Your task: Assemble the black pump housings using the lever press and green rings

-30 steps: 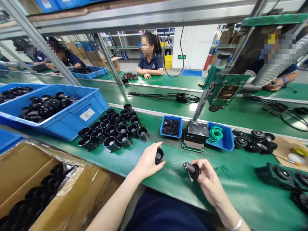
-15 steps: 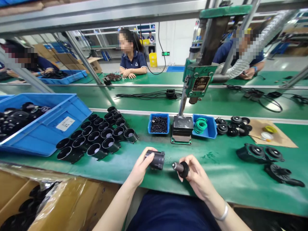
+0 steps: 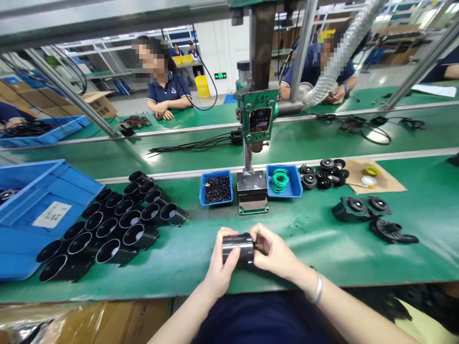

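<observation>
My left hand (image 3: 223, 263) is wrapped round a black cylindrical housing (image 3: 239, 248), which lies on its side in the air above the green bench. At the housing's right end, my right hand (image 3: 270, 251) pinches a black shafted part (image 3: 256, 245). Most of that part is hidden by my fingers and the housing, and how far it sits inside cannot be made out. Behind my hands stands a green press with a metal block (image 3: 252, 184) at its foot. Several similar black housings (image 3: 107, 228) stand in rows to the left.
Flanking the press are a blue bin of small black rings (image 3: 216, 200) and a blue bin of green rings (image 3: 294, 184). Black round parts (image 3: 324, 174) and finished-looking assemblies (image 3: 358, 208) lie right. A large blue crate (image 3: 21, 215) stands left. Co-workers sit across the bench.
My hands have come together: the shafted part in my right hand has moved left to the housing's open end, and its shaft is now out of sight. The camera view has turned right.
</observation>
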A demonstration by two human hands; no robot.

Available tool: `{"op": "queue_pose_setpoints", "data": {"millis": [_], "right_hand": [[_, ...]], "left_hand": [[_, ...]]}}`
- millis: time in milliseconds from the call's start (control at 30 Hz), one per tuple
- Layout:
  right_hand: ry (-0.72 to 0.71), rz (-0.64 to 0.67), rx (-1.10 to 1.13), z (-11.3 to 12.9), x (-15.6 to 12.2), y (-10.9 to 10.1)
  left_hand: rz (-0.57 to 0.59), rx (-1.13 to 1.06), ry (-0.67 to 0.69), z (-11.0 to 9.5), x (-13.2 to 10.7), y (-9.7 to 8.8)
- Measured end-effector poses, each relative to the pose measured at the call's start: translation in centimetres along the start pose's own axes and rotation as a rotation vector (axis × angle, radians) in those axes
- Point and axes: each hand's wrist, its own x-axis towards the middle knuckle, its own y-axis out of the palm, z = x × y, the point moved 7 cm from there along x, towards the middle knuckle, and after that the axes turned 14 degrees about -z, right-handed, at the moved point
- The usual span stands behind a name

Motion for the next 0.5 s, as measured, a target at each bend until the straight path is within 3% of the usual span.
{"op": "queue_pose_setpoints", "data": {"millis": [100, 200, 300, 400, 500], "right_hand": [[-0.258, 0.043, -0.362, 5.0, 0.6, -0.8], [-0.513, 0.136, -0.752, 8.5, 0.8, -0.4], [-0.693, 0.291, -1.124, 7.9, 1.0, 1.2], [-0.698, 0.421, -1.320, 6.0, 2.1, 1.9], [-0.717, 0.368, -1.320, 7.2, 3.7, 2.1]], "left_hand": [[-0.009, -0.129, 0.062, 0.0, 0.8, -0.1], [0.150, -0.139, 0.069, 0.2, 2.3, 0.7], [0.323, -0.022, 0.006, 1.3, 3.4, 2.4], [0.308, 0.069, -0.019, 2.4, 3.6, 3.4], [0.248, 0.118, -0.037, 3.2, 3.1, 4.0]]}}
